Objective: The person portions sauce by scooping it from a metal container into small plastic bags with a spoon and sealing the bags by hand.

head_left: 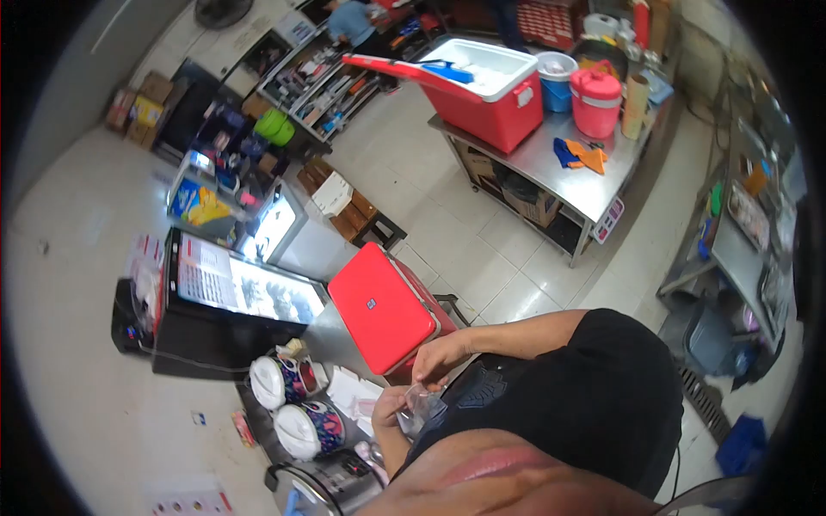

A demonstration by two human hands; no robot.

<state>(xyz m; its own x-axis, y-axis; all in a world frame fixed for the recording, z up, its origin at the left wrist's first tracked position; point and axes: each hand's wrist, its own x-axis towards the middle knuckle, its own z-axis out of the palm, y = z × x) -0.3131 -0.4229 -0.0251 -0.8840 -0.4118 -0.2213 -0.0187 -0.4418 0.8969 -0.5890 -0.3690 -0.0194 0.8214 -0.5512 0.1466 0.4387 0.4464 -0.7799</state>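
A thin, clear plastic bag (422,404) is held close against the front of my black shirt. My left hand (392,406) has its fingers closed on the near-left side of the bag. From the other side my right hand (440,357) reaches in, fingers bent and pinched at the bag's upper edge. Just beyond the hands stands a red cooler (379,301) with its lid on. A white open carton or tray (354,394) lies on the counter beside my left hand. What is inside the bag, if anything, is too small to make out.
Two round white-lidded containers (297,430) and a large metal pot (331,482) stand along the counter. A lit display fridge (249,284) is at left. Across the floor, a steel table (594,193) bears an open red cooler (490,112) and a pink jug (595,103). A person (351,26) stands far back.
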